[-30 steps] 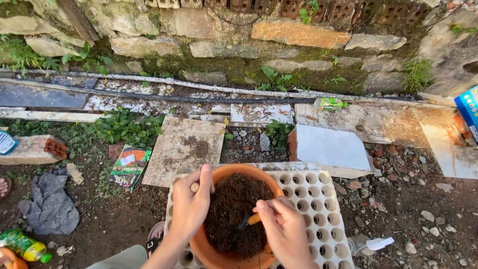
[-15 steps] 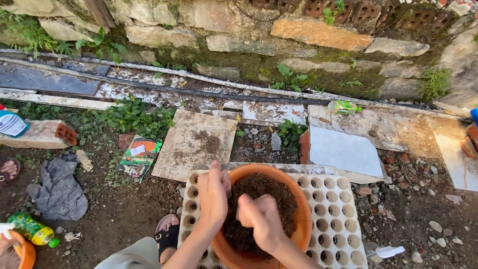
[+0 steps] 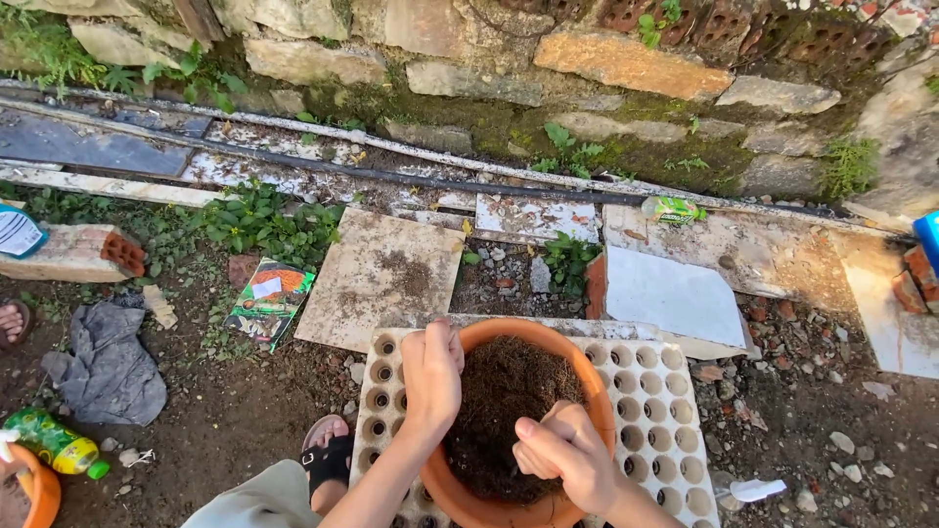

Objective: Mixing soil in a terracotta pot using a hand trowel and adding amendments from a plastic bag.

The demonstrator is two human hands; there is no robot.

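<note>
Orange pot [image 3: 587, 376] of soil low in middle of frame, on white seed tray [image 3: 650, 411]. Your left hand [image 3: 430, 376] curled on pot rim. Your right hand [image 3: 567, 455] closed over soil; can't tell what's inside. Pot bottom cut off.

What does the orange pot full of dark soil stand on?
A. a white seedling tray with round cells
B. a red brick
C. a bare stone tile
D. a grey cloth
A: the orange pot stands on the white seedling tray, whose round cells show on both sides of it, while the left hand grips its rim.
</note>
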